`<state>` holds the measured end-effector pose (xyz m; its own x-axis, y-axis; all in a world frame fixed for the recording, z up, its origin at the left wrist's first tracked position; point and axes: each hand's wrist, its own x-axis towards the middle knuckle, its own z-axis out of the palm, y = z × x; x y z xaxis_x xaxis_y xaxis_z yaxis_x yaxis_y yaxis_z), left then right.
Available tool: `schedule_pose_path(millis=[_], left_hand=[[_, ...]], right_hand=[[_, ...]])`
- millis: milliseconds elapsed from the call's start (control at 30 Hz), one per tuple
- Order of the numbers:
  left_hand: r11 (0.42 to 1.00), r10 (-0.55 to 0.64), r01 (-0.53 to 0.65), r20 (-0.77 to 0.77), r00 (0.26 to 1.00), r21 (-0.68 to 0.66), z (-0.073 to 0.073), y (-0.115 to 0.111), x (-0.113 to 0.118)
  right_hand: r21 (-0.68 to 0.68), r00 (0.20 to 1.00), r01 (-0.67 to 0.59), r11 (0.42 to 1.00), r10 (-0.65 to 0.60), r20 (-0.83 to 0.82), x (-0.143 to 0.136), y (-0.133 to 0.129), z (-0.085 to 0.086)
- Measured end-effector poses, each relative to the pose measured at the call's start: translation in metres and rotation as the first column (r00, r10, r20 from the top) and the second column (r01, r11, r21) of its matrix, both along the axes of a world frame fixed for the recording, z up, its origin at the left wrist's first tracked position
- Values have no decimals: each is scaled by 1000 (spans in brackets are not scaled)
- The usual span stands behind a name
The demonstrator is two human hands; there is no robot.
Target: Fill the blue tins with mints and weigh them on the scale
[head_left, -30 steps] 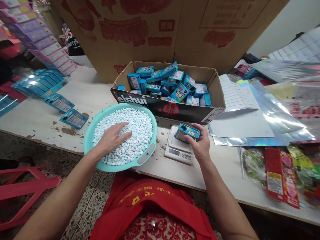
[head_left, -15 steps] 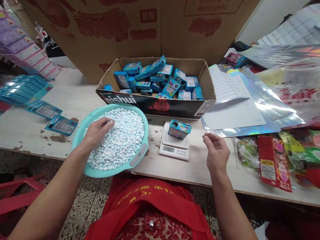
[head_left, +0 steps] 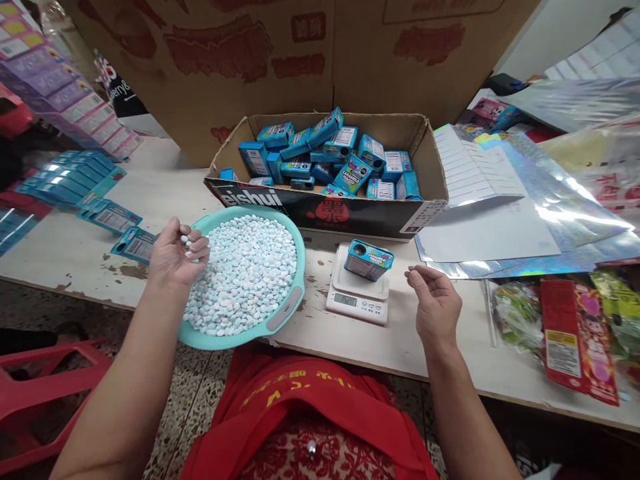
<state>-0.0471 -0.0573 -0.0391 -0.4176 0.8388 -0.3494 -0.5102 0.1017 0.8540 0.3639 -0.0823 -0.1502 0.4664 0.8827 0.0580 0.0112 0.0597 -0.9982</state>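
My left hand (head_left: 181, 253) is palm up over the left rim of a turquoise bowl (head_left: 299, 267), its fingers curled around a few small white candies (head_left: 186, 241). Pale white and bluish candies (head_left: 245, 273) fill the bowl. A white scale (head_left: 360, 303) stands to the right of the bowl, its display lit. On its plate a blue tin (head_left: 369, 260) stands upright, with a dark round opening in its top. My right hand (head_left: 436, 300) is just right of the scale, fingers loosely bent, thumb near the index finger; whether anything is between them cannot be made out.
Behind the bowl and scale is an open carton (head_left: 370, 219) of blue tins. Blue packs (head_left: 113, 217) lie at the left. Papers (head_left: 495, 233) and silvery film cover the back right, with a red candy packet (head_left: 563, 340) in front. A large cardboard box (head_left: 330, 53) stands behind.
My left hand has risen from the candies and moved left to the bowl's rim, turning palm up with candies in it. My right hand looks much the same. The whole view has shifted slightly.
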Motion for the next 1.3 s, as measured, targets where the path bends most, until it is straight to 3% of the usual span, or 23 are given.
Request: schedule_pose_path(millis=[67,133,167,233,300,367,400,467,633,700,733,833,933,1033,1133,1200,1300], left_hand=[[999,-37,37,-136,990,-9,-6,1,2],[997,-79,75,-369,926,-24,-14,1,6],[994,-105,100,-511,853,-38,-18,0,7],[978,-196,176,-763,616,-109,-24,-1,9],[948,-291,238,-882,370,-213,-27,-2,9],[934,-322,238,-917,237,-266,-27,-2,6],[940,-310,215,-925,219,-264,-27,-1,4],[955,-279,172,-923,264,-240,-26,0,0],[961,-275,184,-713,645,-205,-25,4,-6],[963,-269,202,-637,722,-177,-25,3,-8],[962,-274,212,-631,725,-174,-25,2,-9],[935,-353,259,-696,626,-241,-26,1,-11],[909,-411,287,-761,503,-301,-17,2,-7],[886,-434,365,-790,434,-286,9,2,11],[784,-508,561,-793,336,-265,44,-1,44],[687,-509,680,-837,201,-255,63,-1,68],[582,-355,768,-933,-58,-269,79,-1,98]], right_hand=[[-9,1000,-18,1000,18,7,-4,1,1],[-11,999,-50,999,50,18,-8,1,2],[-9,997,-74,997,74,29,-11,2,3],[0,991,-123,992,123,57,-17,5,5],[17,984,-159,987,157,87,-22,9,7],[36,976,-194,980,190,106,-26,13,8],[46,971,-217,975,211,109,-28,15,9],[78,962,-264,961,257,92,-30,19,8],[195,946,-310,931,322,-34,-37,18,2],[164,954,-293,942,299,-15,-44,16,1],[118,960,-279,953,279,17,-47,15,2],[-21,960,-242,970,243,141,-56,14,6],[-16,940,-242,970,239,245,-61,15,16],[38,902,-298,954,269,337,-67,14,35],[76,842,-418,905,356,405,-78,11,60],[67,794,-497,865,423,437,-87,9,77],[29,737,-583,812,513,441,-99,5,95]])
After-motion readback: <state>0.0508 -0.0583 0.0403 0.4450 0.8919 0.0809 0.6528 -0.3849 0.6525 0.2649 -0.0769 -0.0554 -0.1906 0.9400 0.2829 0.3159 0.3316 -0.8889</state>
